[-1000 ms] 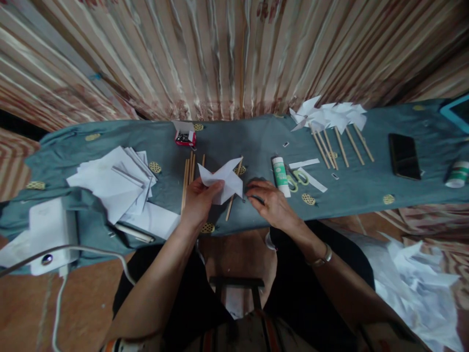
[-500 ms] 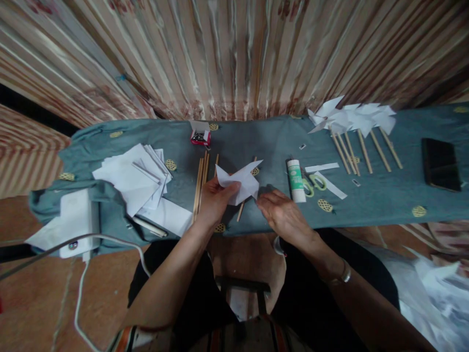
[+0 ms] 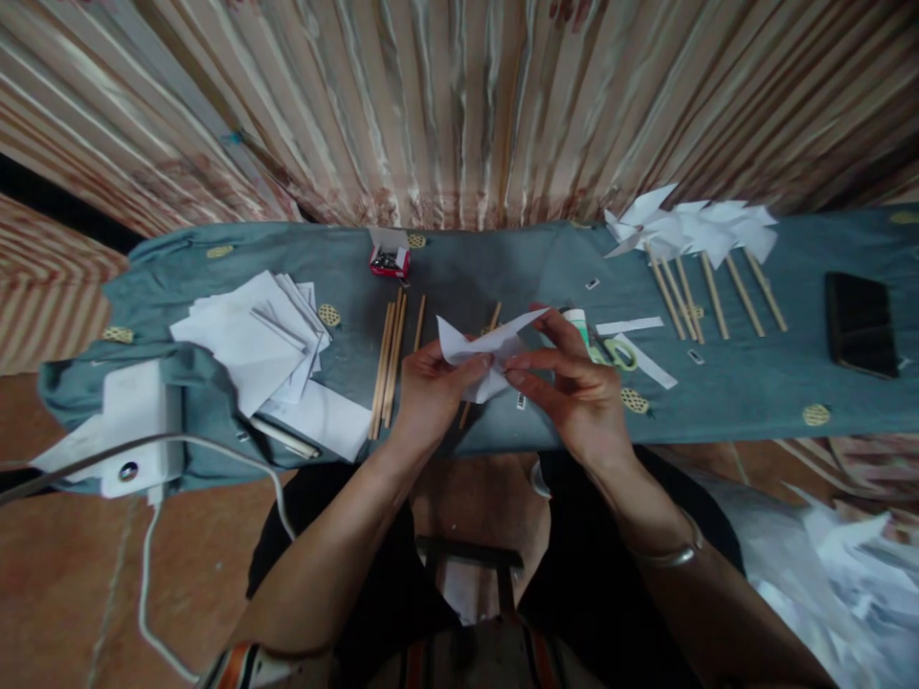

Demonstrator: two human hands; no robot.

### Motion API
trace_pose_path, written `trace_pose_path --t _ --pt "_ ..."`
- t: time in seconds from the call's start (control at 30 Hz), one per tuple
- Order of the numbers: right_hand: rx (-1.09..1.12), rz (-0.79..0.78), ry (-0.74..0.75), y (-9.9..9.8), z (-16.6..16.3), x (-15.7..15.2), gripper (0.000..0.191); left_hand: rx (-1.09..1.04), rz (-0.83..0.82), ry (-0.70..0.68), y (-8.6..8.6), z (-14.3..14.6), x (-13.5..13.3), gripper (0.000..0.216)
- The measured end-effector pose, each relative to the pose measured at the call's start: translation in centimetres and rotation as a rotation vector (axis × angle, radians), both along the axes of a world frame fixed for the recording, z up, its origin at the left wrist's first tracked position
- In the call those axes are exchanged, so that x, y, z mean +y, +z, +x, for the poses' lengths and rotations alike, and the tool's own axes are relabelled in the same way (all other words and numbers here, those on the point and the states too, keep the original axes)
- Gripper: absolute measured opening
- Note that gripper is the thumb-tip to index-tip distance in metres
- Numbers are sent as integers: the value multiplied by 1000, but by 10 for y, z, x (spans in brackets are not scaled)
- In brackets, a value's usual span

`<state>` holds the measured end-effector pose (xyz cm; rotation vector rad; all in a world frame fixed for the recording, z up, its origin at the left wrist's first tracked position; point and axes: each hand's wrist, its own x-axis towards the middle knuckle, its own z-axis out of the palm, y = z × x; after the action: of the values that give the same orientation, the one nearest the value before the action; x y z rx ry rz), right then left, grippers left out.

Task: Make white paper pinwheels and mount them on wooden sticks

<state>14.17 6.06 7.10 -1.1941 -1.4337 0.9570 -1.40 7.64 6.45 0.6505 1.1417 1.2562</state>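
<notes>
A white paper pinwheel (image 3: 488, 349) with pointed blades is held between my hands above the cloth. My left hand (image 3: 435, 392) pinches it, thumb on its front near the middle. With thumb and fingers closed on its right side, my right hand (image 3: 574, 388) grips a blade of the same paper. Beneath the pinwheel lies a wooden stick (image 3: 494, 316), partly covered by it. Several wooden sticks (image 3: 390, 359) lie left of my left hand. Behind my right hand a glue bottle (image 3: 576, 323) is mostly hidden, with green-handled scissors (image 3: 621, 354) beside it.
Finished pinwheels (image 3: 689, 230) on sticks lie at the back right, near a black phone (image 3: 860, 321). A small red box of metal pins (image 3: 390, 258) stands at the back. Paper sheets (image 3: 248, 330) and a white power bank-like box (image 3: 142, 426) are on the left; paper strips (image 3: 650, 364) lie right.
My right hand has risen from the cloth to the pinwheel and closed on its right side. The pinwheel has shifted slightly right and tilted, still in my left hand.
</notes>
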Motion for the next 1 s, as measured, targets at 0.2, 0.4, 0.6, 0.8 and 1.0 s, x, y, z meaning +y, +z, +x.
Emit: trace_pose_path --t 0.2,0.4,0.6,0.8,1.0 --pt "24 -80 -7 1 -3 2 2 -6 32 -9 4 6 -2 24" --pt "182 -138 10 -4 -3 4 4 -17 69 -23 6 7 -5 23" --pt "227 -230 22 -9 -2 6 8 26 55 -19 5 7 -5 22" --pt "226 -237 39 -13 0 6 8 54 58 -18 4 6 -5 22" --pt "259 -224 65 -8 0 6 4 51 81 -25 5 6 -5 19"
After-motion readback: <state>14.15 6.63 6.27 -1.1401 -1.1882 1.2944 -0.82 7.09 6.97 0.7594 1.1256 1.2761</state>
